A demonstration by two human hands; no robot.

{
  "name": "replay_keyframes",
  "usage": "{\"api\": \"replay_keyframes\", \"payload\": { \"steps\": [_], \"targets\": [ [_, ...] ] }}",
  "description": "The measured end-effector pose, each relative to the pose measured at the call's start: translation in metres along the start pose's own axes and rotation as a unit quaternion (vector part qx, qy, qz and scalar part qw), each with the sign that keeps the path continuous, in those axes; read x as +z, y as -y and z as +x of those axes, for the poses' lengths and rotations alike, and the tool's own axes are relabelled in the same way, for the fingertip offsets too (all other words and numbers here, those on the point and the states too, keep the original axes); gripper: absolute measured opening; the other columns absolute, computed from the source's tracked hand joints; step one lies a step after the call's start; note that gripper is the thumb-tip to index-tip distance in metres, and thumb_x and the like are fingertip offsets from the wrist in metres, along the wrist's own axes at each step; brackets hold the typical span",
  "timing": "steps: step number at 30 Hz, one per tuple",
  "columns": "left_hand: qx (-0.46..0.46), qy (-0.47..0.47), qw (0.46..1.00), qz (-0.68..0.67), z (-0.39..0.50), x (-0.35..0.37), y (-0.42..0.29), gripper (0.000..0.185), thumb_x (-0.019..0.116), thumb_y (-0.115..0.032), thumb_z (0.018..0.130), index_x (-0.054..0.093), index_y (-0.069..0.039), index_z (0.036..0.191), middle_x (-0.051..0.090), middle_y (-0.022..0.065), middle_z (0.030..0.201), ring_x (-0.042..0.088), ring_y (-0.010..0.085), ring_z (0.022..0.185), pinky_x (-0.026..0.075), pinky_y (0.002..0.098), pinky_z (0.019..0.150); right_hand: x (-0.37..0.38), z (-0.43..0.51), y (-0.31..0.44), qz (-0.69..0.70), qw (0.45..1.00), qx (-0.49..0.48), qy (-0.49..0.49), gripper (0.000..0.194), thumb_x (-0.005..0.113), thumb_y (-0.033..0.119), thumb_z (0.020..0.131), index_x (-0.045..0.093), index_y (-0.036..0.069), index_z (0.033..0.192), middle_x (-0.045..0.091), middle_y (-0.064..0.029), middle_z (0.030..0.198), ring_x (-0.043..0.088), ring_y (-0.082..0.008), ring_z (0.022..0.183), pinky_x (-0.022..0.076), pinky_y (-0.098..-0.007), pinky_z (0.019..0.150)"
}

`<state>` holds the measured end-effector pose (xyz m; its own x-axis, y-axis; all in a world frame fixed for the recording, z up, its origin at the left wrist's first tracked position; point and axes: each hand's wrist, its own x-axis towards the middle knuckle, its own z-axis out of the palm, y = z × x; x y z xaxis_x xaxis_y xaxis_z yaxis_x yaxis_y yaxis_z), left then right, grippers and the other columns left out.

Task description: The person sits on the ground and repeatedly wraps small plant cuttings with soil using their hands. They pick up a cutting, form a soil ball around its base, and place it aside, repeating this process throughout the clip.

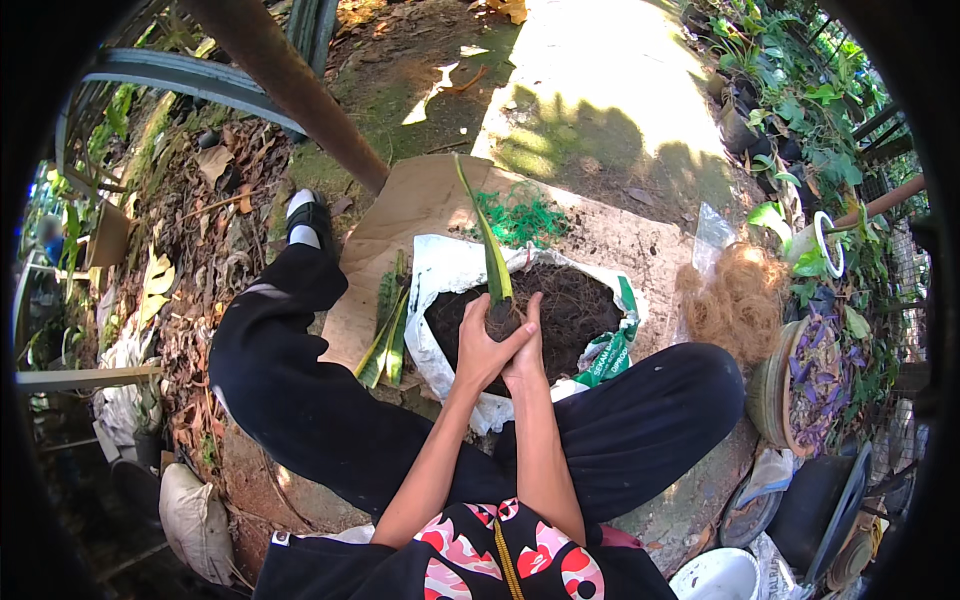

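Observation:
My left hand (pixel 481 343) and my right hand (pixel 528 346) cup a dark ball of soil (pixel 501 319) between them. Out of this ball rises a snake plant leaf (pixel 493 259), long and green with yellow edges, tilted away from me. Beneath my hands stands an open white plastic sack (pixel 433 259) with its rim folded down. Dark potting soil (pixel 581 300) mixed with brown fibres fills it. More variegated snake plant leaves (pixel 388 337) lie to the sack's left on a flattened cardboard sheet (pixel 367 262). Green plastic netting (pixel 525 214) lies beyond the sack.
Brown coconut fibre (pixel 739 300) lies at the right by a clear plastic bag (pixel 711 236). Beside my right knee is a clay pot (pixel 776 382) of purple plants. A rusty metal pole (pixel 300 90) slants in at upper left. A white basin (pixel 716 577) sits at lower right.

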<state>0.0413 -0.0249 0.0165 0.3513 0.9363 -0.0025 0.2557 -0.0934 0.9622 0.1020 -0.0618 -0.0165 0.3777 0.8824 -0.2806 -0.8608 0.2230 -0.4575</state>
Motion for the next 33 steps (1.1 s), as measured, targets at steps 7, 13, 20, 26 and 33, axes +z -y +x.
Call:
{"api": "replay_keyframes", "payload": {
  "steps": [7,13,20,26,33],
  "targets": [
    [-0.069,0.028,0.993,-0.089,0.001,-0.01,-0.005,0.053,0.084,-0.024,0.077,0.061,0.004,0.115,0.071,0.0162,0.099,0.068,0.0203,0.091,0.053,0.034,0.083,0.022,0.002,0.017,-0.048,0.975,0.072,-0.204,0.066,0.03,0.066,0.103,0.053,0.011,0.132,0.06,-0.0101,0.119,0.057,-0.0224,0.111,0.0469,-0.0415,0.098],
    [-0.119,-0.028,0.977,-0.173,0.0,-0.01,-0.005,0.041,0.079,-0.02,0.086,0.06,0.0,0.116,0.067,0.0064,0.099,0.062,0.0137,0.089,0.051,0.0305,0.084,0.044,-0.008,0.022,-0.19,0.967,0.046,-0.166,0.069,0.027,0.068,0.102,0.048,0.014,0.139,0.059,-0.012,0.123,0.052,-0.0243,0.119,0.0384,-0.0432,0.106],
    [-0.159,-0.083,0.927,-0.331,0.005,-0.01,0.007,0.039,0.051,-0.037,0.105,0.063,0.0,0.112,0.065,0.0065,0.101,0.059,0.0128,0.093,0.048,0.0295,0.084,0.047,-0.009,0.009,-0.05,0.983,0.051,-0.17,0.058,0.037,0.059,0.104,0.055,0.008,0.128,0.061,-0.0086,0.119,0.059,-0.0216,0.111,0.0471,-0.0381,0.102],
    [-0.108,-0.056,0.968,-0.222,0.002,-0.002,0.005,0.029,0.052,-0.026,0.105,0.065,0.0,0.107,0.065,0.0013,0.094,0.056,0.008,0.085,0.046,0.0267,0.076,0.04,-0.006,0.005,-0.033,0.974,0.025,-0.222,0.055,0.04,0.057,0.104,0.062,0.007,0.114,0.065,-0.0063,0.111,0.061,-0.0199,0.105,0.0492,-0.0369,0.095],
    [-0.112,-0.039,0.971,-0.21,0.0,0.01,0.006,0.015,0.057,-0.009,0.097,0.065,0.001,0.105,0.066,0.0029,0.094,0.057,0.0084,0.085,0.047,0.028,0.077,0.031,-0.007,0.008,0.003,0.963,0.017,-0.269,0.051,0.047,0.053,0.101,0.065,0.005,0.106,0.065,-0.0062,0.108,0.062,-0.0212,0.103,0.0473,-0.0359,0.098]
  ]
}}
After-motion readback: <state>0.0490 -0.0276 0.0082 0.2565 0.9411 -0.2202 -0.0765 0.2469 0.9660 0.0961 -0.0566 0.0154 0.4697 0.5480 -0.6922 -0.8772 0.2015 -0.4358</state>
